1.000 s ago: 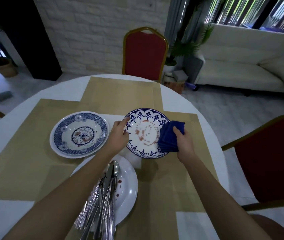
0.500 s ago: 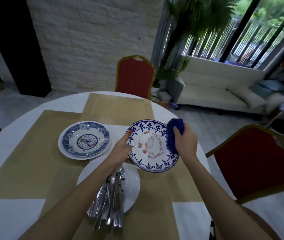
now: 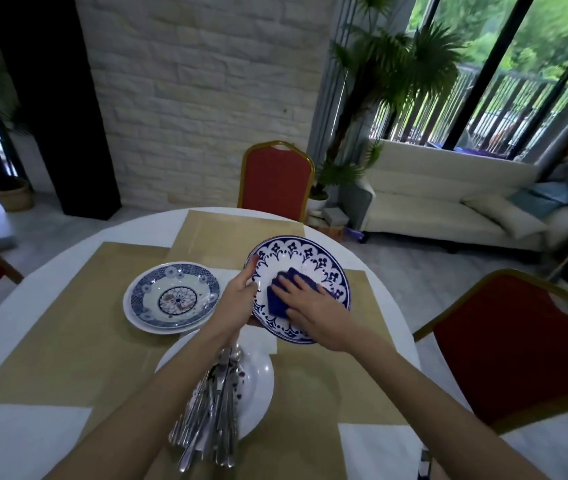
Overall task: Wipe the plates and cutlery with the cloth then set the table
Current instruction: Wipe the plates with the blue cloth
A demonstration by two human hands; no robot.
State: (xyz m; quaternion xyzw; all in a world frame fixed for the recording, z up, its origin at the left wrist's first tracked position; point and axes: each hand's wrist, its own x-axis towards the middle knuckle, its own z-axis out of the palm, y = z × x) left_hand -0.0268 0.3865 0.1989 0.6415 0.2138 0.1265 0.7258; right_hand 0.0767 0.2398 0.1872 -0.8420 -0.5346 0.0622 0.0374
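My left hand point(image 3: 237, 299) grips the left rim of a blue-and-white patterned plate point(image 3: 305, 258), which is lifted off the table and tilted toward me. My right hand point(image 3: 313, 306) presses a folded dark blue cloth point(image 3: 281, 291) flat against the plate's inner face. A second blue floral plate point(image 3: 171, 296) rests on another plate to the left. Nearer me, a plain white plate point(image 3: 258, 386) carries a bundle of steel cutlery point(image 3: 210, 410) and a few red spots.
The round white table point(image 3: 16, 438) is covered by tan placemats point(image 3: 68, 341). Red chairs with gold frames stand at the far side point(image 3: 277, 178), at the right point(image 3: 514, 351) and at the left edge. A white sofa and a potted palm lie beyond.
My right hand has moved the cloth from the plate's right rim onto its centre, hiding the red stains. The plate is raised higher and the camera has tilted upward.
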